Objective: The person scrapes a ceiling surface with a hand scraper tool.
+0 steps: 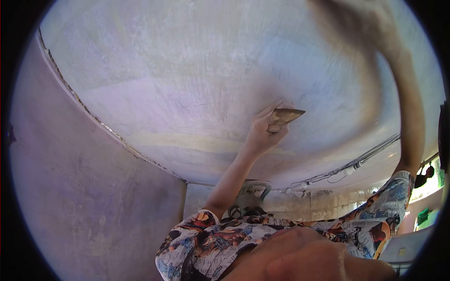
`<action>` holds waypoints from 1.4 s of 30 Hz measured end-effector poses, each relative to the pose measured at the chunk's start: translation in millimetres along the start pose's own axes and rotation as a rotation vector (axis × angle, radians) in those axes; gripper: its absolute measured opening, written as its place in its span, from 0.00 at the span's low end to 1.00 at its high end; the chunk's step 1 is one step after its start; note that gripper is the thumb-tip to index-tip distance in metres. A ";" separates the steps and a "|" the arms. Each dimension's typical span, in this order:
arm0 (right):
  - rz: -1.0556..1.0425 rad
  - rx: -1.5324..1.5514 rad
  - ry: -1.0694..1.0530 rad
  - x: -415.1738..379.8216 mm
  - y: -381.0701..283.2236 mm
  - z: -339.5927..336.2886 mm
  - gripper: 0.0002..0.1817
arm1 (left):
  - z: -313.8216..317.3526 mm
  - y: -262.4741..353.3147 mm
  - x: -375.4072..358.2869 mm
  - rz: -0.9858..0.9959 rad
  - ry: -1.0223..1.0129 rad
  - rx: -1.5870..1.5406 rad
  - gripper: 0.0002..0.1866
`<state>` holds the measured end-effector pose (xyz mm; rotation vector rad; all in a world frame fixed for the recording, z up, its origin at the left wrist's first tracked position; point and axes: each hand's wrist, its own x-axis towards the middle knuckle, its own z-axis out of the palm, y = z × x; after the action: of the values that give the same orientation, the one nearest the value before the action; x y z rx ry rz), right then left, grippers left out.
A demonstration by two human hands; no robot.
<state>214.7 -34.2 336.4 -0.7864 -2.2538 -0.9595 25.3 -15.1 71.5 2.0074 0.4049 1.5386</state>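
Note:
My left hand [268, 133] is closed around a small triangular metal scraper [286, 116], its pointed blade angled to the right. The hand is in front of a broad pale plastered surface [164, 61], with a soft dark shadow beside it. My right hand [365, 21] is raised far up at the upper right, close to the same surface. Motion smears its fingers, and I cannot make out whether it holds anything.
A rough, chipped seam [101, 122] separates the pale surface from a purplish wall [93, 201]. Dark cables [328, 175] with a white fitting [349, 170] run at the lower right. Beyond are a bright opening and a green object [423, 216]. Patterned sleeves and skin fill the bottom.

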 end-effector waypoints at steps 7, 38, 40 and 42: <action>-0.431 0.241 0.065 2.2 -45.9 80.5 0.08 | 0.6 -4.8 -6.3 0.061 0.043 -0.009 0.16; -0.333 0.249 -0.013 14.1 -73.8 98.0 0.12 | 8.8 -5.8 -12.4 0.118 0.019 -0.070 0.22; -0.692 0.364 0.063 21.7 -78.2 98.7 0.10 | 6.8 -11.4 -10.6 0.069 0.073 -0.016 0.21; 0.576 0.389 -0.485 44.8 -62.8 24.7 0.09 | 4.0 -14.4 -6.6 0.124 0.115 0.060 0.20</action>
<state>134.6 -38.0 325.0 -1.4809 -2.2712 -0.0555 28.6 -8.4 56.9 2.0290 0.3822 1.7425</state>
